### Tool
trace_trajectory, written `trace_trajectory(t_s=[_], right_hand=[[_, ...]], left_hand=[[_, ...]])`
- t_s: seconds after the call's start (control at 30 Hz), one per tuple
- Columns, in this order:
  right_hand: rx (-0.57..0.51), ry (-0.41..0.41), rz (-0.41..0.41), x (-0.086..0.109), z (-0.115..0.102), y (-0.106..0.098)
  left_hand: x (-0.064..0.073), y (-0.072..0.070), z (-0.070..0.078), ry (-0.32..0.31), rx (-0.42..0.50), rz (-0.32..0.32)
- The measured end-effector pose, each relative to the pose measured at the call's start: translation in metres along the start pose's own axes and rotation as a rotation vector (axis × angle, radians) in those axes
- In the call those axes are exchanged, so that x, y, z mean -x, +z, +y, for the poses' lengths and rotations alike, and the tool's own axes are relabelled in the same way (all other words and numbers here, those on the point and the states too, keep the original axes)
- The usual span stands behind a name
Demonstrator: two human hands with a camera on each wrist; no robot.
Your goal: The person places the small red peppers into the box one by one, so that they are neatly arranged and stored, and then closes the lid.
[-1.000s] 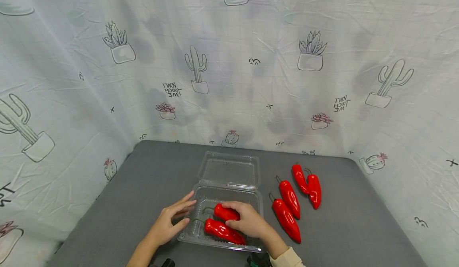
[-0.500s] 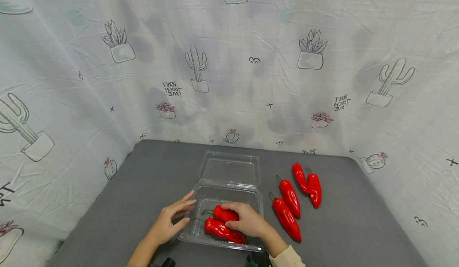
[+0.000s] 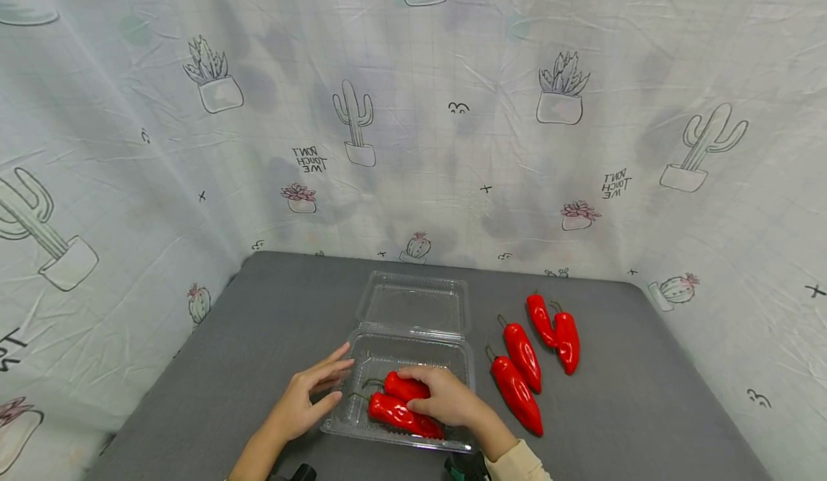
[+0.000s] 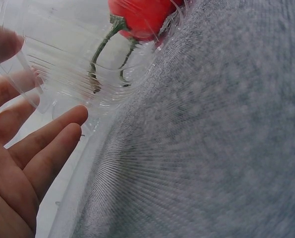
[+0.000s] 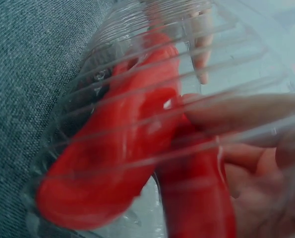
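- Cactus-print cloth (image 3: 413, 57) all round, grey table (image 3: 620, 402) below it, with the cloth's top cut off by the frame.
- Back pepper (image 3: 398, 385): red, lying in the clear box (image 3: 439, 355). Its right end is hidden under the right hand (image 3: 447, 396).
- That hand's thumb and fingers pinch the back pepper from its two sides; I can't make out every fingertip. Wrist cam looks through ridged plastic, so it's pretty smeary there.
- Front pepper (image 3: 400, 415): also in the box, right alongside, nearer the person. The hand covers a bit of its far edge.
- Left hand (image 3: 297, 403): fingers stretched out and spread, thumb apart, at the box's left rim. A few fingertips sit behind plastic in its own wrist view, so can't tell which ones actually touch.
- Lid (image 3: 412, 305): joined along the box's back edge, laid back on the table. So see-through the edges are hard to trace.
- Four more peppers (image 3: 522, 357) on the table, right of the box, all in plain view.
- Cream sleeve (image 3: 518, 463) and a dark gadget (image 3: 466, 468): chopped off at the bottom edge, can't tell what the gadget is.
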State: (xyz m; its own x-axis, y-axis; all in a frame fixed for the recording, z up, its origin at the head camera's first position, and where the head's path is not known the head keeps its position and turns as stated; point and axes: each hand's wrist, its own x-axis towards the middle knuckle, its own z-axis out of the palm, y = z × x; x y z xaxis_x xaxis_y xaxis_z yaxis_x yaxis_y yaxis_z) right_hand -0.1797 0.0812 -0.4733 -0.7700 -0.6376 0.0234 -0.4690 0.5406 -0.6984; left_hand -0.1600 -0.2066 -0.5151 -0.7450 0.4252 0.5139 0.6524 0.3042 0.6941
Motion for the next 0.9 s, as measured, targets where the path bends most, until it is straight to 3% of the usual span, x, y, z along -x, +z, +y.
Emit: trace_trajectory(t_s=[0.9], right_hand=[[-0.016, 0.008, -0.021, -0.0003, 0.0018, -0.0008]], left_hand=[[-0.0001, 0.0003, 0.0004, 0.000, 0.003, 0.005]])
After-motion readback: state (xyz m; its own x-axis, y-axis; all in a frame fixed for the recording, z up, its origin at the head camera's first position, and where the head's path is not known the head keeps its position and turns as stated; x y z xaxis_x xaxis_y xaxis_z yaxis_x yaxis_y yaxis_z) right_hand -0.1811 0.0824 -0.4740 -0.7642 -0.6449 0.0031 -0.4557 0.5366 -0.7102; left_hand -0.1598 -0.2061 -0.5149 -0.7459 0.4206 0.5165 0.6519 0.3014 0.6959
